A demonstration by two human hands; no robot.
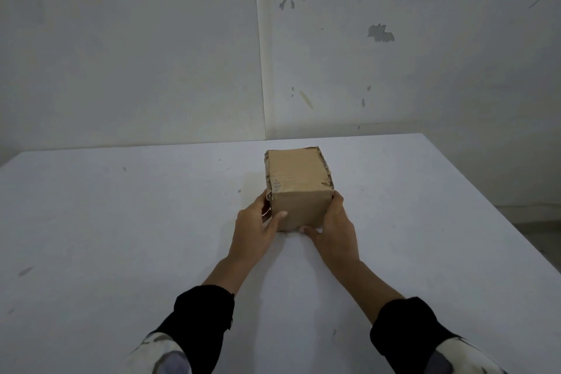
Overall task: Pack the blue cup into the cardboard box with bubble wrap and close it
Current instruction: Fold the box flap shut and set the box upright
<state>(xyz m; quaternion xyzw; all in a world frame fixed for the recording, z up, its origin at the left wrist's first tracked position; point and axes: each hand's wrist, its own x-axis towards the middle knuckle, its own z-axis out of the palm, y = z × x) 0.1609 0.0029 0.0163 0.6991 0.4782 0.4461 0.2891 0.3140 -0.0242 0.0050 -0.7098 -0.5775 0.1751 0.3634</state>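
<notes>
Dim, flat bluish light, soft faint shadows, wide-angle edge bending

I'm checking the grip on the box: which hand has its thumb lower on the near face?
The right hand: its thumb lies along the bottom edge of the cardboard box, while the left hand thumb rests higher up that face.

A scuffed white table (121,237) meets chipped wall (394,70).

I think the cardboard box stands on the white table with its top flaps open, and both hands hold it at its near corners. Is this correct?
Not quite: the flaps are shut. The head view shows the cardboard box with a flat, closed top. The rest holds: it stands on the white table, with the left hand and the right hand at its near corners.
</notes>
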